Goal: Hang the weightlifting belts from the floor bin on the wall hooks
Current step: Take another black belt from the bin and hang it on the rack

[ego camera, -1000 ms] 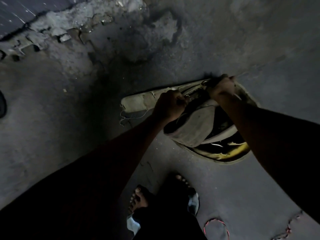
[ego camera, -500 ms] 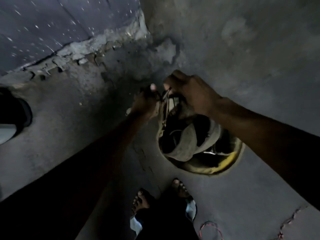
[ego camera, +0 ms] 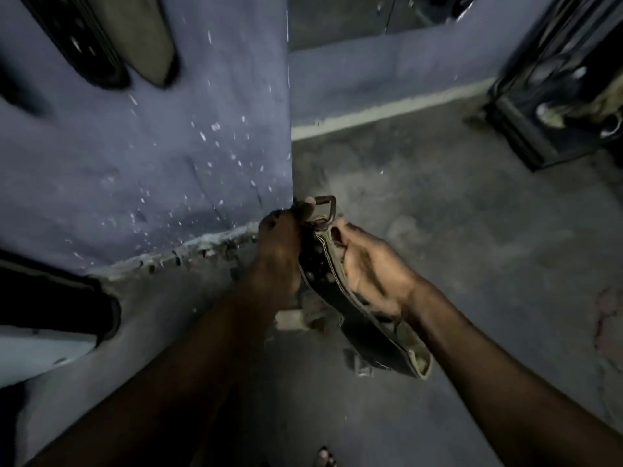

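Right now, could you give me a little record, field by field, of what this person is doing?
Held item: weightlifting belt, buckle uppermost
Left hand: grips belt just below buckle
Right hand: holds belt's other side
Upper left: hanging belts, blurred, against blue wall
Floor bin: out of view

Between left hand and right hand: belt, gripped by both, buckle just beyond the left fingertips, free end running back under the right wrist. Left of the left hand and beyond it: wall, two hung belts high on it. Right of the right hand: floor; well beyond, rack. Behind the hands, toward the body: toes.
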